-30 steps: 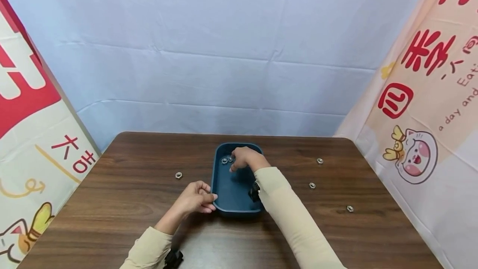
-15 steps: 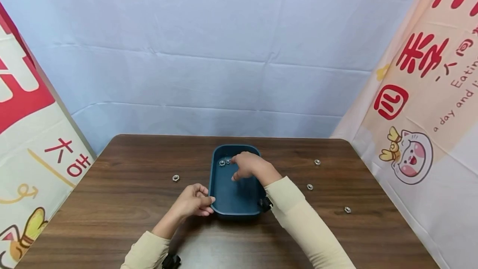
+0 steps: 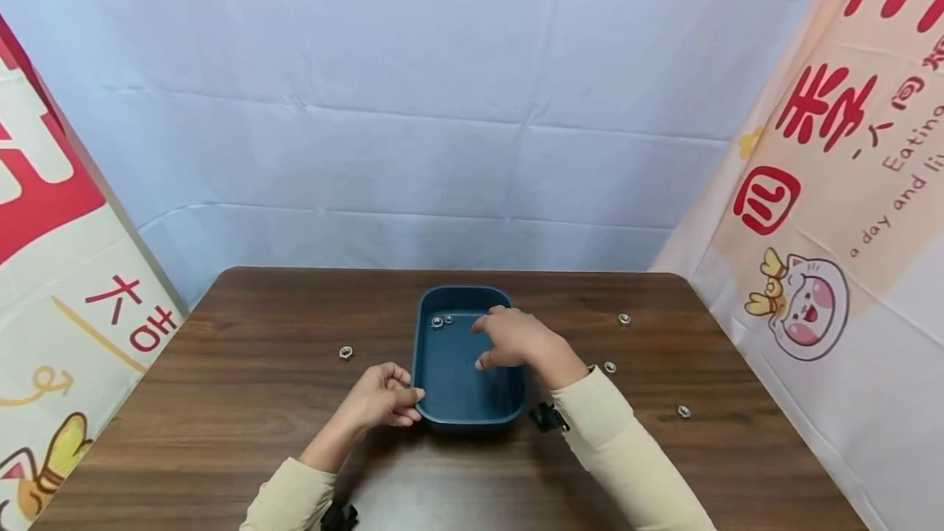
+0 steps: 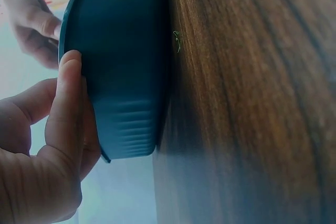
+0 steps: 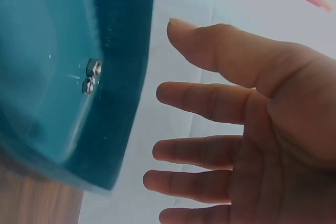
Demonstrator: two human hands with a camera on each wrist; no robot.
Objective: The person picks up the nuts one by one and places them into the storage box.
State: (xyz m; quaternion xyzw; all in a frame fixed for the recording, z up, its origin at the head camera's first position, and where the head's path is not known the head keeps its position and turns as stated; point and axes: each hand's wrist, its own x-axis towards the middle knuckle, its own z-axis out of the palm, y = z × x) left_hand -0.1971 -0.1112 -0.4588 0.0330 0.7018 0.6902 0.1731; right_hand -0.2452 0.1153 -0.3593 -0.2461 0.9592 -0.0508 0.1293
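Observation:
A dark blue rectangular tray stands on the table, with two metal hex nuts lying near its far left corner. The same nuts lie side by side in the right wrist view. My left hand pinches the tray's near left rim, thumb over the edge and fingers against the outer wall. Over the tray's right side hovers my right hand. In the right wrist view its fingers are spread and straight, and nothing is between them.
One nut lies on the wooden table left of the tray. To the right are three more nuts, a far nut, a middle nut and a near nut. Cloth hangings surround the table.
My right hand has drawn back to the right from beside the nuts in the tray, and its fingers have spread. The left hand keeps its grip on the rim. The head view has shifted slightly.

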